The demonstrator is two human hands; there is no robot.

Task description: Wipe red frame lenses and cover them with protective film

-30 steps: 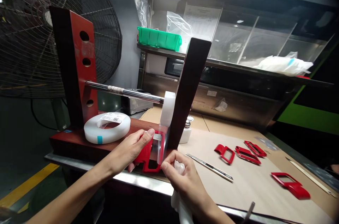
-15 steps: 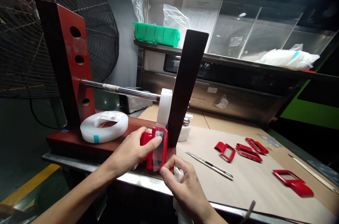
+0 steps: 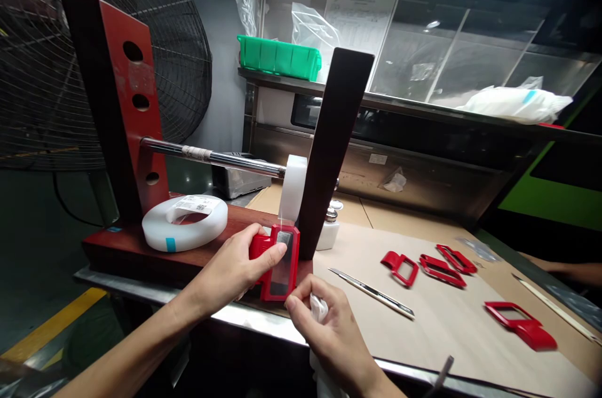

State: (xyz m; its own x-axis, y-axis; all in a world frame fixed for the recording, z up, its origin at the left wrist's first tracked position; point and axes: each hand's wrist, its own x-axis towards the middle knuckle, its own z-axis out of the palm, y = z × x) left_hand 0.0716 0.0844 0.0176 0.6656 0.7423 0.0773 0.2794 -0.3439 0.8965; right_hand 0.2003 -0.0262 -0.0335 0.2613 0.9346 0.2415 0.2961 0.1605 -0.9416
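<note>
Left hand (image 3: pixel 230 269) closed around a red plastic frame (image 3: pixel 281 285), thumb laid across the frame's upper part, other fingers tucked behind it out of view. The frame stands upright at the right end of a red wooden jig base (image 3: pixel 141 254), just in front of the jig's dark right upright (image 3: pixel 329 147). Clear film (image 3: pixel 282 282) fills its window; a thin clear strip seems to rise from it to a white film roll (image 3: pixel 292 188) on a steel rod (image 3: pixel 211 161), though it is hard to make out.

Right hand (image 3: pixel 329 335) near the frame but not touching it. Its fingers (image 3: pixel 301 305) are curled and pinch a white cloth (image 3: pixel 318 309), which hangs down past the front edge of the surface (image 3: pixel 263 316).

A second white roll (image 3: pixel 184 222), with a printed label and a blue tape mark, lies flat on the jig base, left of the left hand. The jig's red left upright (image 3: pixel 126 103) carries the rod's other end.

On brown paper (image 3: pixel 437 348) covering the surface: a utility knife (image 3: pixel 371 293) near the front edge, three red frames (image 3: pixel 426 269) in a loose row, a fourth (image 3: pixel 520 333) nearer the right. A small bottle with a metal cap (image 3: pixel 329 229) stands just behind the right upright.

Behind: wire fan (image 3: pixel 117 53) at left, green bin (image 3: pixel 277 57) on a steel shelf (image 3: pixel 376 97). Another person's forearm (image 3: pixel 564 271) enters at the right edge.
</note>
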